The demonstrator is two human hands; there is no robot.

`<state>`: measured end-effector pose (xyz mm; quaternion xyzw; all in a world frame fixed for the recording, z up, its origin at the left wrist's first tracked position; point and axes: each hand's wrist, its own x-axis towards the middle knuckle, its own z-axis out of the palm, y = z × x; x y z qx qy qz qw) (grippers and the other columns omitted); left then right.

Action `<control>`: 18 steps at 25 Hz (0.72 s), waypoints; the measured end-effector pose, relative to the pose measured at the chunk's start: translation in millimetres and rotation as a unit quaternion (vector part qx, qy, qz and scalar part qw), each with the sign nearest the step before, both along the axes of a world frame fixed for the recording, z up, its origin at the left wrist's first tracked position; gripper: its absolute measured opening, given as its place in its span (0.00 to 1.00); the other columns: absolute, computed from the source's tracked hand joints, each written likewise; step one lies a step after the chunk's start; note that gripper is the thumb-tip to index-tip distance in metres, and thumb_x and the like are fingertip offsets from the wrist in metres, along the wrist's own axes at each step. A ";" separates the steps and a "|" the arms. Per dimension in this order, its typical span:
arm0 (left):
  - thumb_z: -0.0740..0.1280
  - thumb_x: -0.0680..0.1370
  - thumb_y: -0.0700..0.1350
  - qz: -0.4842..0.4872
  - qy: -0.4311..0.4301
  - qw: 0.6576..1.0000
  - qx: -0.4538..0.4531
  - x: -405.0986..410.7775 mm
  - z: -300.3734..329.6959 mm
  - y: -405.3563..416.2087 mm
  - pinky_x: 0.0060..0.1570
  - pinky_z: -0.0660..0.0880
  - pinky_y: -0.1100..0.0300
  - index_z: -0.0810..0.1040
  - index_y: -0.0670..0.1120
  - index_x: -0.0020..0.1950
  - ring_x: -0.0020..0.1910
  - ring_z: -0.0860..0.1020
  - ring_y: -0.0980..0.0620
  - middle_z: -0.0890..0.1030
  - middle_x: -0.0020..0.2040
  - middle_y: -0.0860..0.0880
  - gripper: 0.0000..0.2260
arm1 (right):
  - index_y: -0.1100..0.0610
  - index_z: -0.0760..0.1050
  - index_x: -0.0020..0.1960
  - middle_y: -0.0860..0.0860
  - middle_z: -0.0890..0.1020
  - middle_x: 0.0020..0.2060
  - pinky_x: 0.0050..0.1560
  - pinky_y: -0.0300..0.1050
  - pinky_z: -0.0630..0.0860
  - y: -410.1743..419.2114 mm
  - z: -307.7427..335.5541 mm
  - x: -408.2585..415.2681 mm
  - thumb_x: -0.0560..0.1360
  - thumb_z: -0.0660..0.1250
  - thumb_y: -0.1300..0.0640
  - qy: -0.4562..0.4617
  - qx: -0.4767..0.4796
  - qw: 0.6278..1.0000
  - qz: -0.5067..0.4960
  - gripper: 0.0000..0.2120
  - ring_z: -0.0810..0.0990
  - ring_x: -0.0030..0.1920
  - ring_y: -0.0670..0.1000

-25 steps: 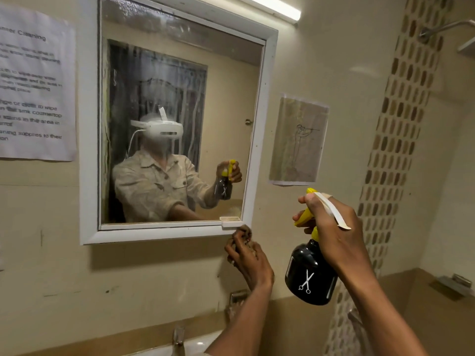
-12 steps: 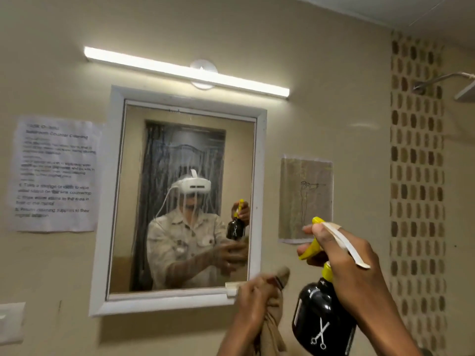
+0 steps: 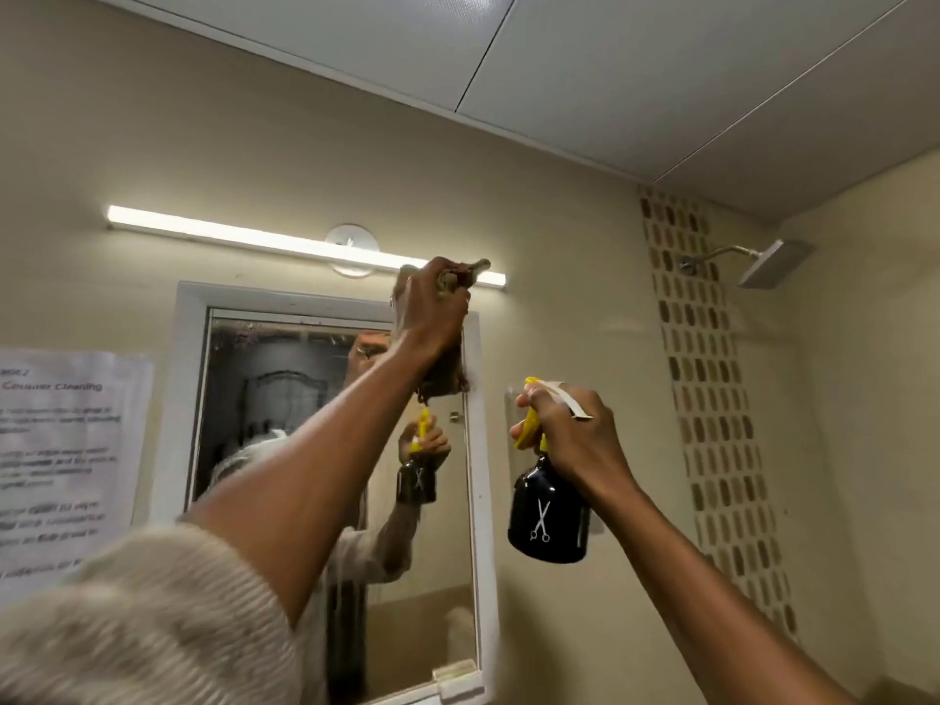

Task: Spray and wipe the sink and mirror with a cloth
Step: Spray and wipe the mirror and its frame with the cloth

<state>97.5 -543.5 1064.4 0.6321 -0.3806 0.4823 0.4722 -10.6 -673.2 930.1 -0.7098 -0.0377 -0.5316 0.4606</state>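
Head view: the left hand (image 3: 432, 307) has its fingers closed around a brown cloth (image 3: 447, 371), pressed at the top right corner of the mirror (image 3: 285, 399). The right hand (image 3: 569, 429) grips a black spray bottle (image 3: 548, 511), to the right of and below the cloth. I think long overlapping strokes downward would avoid streaks. The bottle shows a white scissors sign; a paper notice (image 3: 61, 450) reads "Counter Cleaning".

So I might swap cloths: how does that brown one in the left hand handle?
Probably soft and floppy: the cloth bunches in the left hand and its tail hangs limp against the mirror frame. Likely light, since one raised hand holds it.
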 end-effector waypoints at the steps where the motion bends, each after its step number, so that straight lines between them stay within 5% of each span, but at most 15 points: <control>1: 0.66 0.73 0.47 0.024 -0.003 1.000 0.019 3.5 10.5 1.2 0.55 0.78 0.45 0.82 0.50 0.59 0.55 0.78 0.41 0.79 0.54 0.41 0.15 | 0.58 0.83 0.40 0.53 0.86 0.28 0.42 0.48 0.81 2.5 0.8 4.3 0.80 0.62 0.50 -0.001 0.005 1.000 -0.007 0.18 0.87 0.35 0.53; 4: 0.65 0.72 0.47 0.093 -0.041 0.990 0.099 30.3 17.5 2.3 0.52 0.75 0.51 0.85 0.53 0.53 0.55 0.78 0.42 0.80 0.54 0.42 0.13 | 0.59 0.83 0.42 0.54 0.84 0.27 0.35 0.43 0.79 7.1 -1.0 15.0 0.80 0.63 0.50 -0.004 0.020 1.000 -0.022 0.17 0.86 0.33 0.54; 8: 0.65 0.78 0.43 0.201 -0.062 0.955 0.210 56.1 -2.7 2.5 0.53 0.77 0.41 0.81 0.45 0.58 0.59 0.71 0.36 0.71 0.58 0.40 0.10 | 0.59 0.83 0.43 0.57 0.87 0.32 0.37 0.43 0.79 6.9 -9.2 21.3 0.80 0.62 0.50 0.034 0.005 0.999 -0.019 0.17 0.86 0.33 0.52; 18: 0.69 0.78 0.45 0.297 -0.180 0.886 0.307 70.8 -44.4 -46.6 0.56 0.76 0.41 0.81 0.50 0.61 0.70 0.67 0.40 0.70 0.66 0.46 0.11 | 0.62 0.84 0.43 0.63 0.86 0.33 0.31 0.44 0.77 14.2 -101.4 23.7 0.77 0.65 0.50 0.164 0.088 0.983 0.003 0.17 0.87 0.35 0.59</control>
